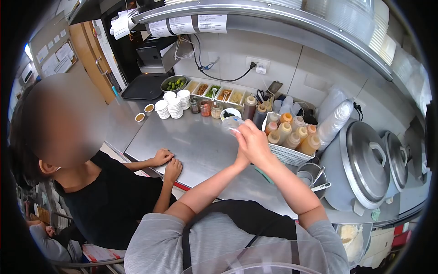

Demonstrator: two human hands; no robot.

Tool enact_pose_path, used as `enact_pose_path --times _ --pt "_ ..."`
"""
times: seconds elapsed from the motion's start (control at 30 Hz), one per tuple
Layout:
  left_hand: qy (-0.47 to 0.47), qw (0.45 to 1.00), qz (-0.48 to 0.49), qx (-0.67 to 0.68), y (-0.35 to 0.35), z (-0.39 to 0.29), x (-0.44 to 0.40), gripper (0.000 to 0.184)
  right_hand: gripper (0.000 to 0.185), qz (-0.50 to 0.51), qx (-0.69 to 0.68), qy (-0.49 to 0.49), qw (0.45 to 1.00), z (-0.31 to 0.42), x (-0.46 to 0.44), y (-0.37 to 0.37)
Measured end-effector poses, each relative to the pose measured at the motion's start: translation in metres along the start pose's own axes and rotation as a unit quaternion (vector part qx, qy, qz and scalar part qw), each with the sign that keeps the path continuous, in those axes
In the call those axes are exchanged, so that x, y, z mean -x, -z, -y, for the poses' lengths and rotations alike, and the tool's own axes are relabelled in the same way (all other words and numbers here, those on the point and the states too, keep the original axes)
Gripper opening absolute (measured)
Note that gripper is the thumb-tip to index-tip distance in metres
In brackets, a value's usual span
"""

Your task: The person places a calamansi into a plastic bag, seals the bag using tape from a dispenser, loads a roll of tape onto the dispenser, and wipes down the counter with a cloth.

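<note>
My right hand [254,141] is raised over the steel counter, its fingers closed on a small clear plastic piece [233,123] whose exact kind I cannot make out. My left hand [242,158] is close against it, lower down, with its fingers hidden behind the right hand. Just beyond the plastic piece is a white bowl [230,113] with something dark in it. To the right of my hands, a white basket [292,154] holds several squeeze bottles [284,132].
A person in a black top [105,196] stands at left, hands resting on the counter [191,137]. Stacked white cups [174,108], spice jars [205,108] and topping trays [213,91] line the back. Large lidded pots [365,160] stand at right, beneath a steel shelf [273,16].
</note>
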State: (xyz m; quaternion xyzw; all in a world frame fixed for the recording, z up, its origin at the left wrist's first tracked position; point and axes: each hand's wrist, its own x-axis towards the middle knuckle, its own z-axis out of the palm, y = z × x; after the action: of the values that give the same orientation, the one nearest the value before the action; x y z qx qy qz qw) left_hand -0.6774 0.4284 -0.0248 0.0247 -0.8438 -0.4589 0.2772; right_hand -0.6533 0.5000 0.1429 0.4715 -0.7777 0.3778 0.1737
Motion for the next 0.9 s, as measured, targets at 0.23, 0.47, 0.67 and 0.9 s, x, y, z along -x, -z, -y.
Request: enact_pose_path --times 0.23,0.47,0.67,0.9 --pt "-0.113 0.97 -0.054 -0.21 0.063 -0.039 -0.012 0.029 0.009 -0.124 0.018 -0.103 0.987 -0.041 0.007 0.066" --pt "-0.247 0.922 -0.035 -0.297 0.078 -0.047 -0.042 0.006 0.02 -0.195 0.227 0.121 0.946 -0.012 0.018 0.026" --pt "-0.441 0.828 -0.016 -0.345 0.099 -0.05 -0.074 0.014 0.027 0.155 -0.051 -0.156 0.974 -0.078 0.062 -0.001" --pt "-0.44 0.845 -0.007 -0.305 0.113 -0.042 -0.098 0.018 0.032 0.209 -0.378 -0.307 0.848 -0.049 0.062 0.063"
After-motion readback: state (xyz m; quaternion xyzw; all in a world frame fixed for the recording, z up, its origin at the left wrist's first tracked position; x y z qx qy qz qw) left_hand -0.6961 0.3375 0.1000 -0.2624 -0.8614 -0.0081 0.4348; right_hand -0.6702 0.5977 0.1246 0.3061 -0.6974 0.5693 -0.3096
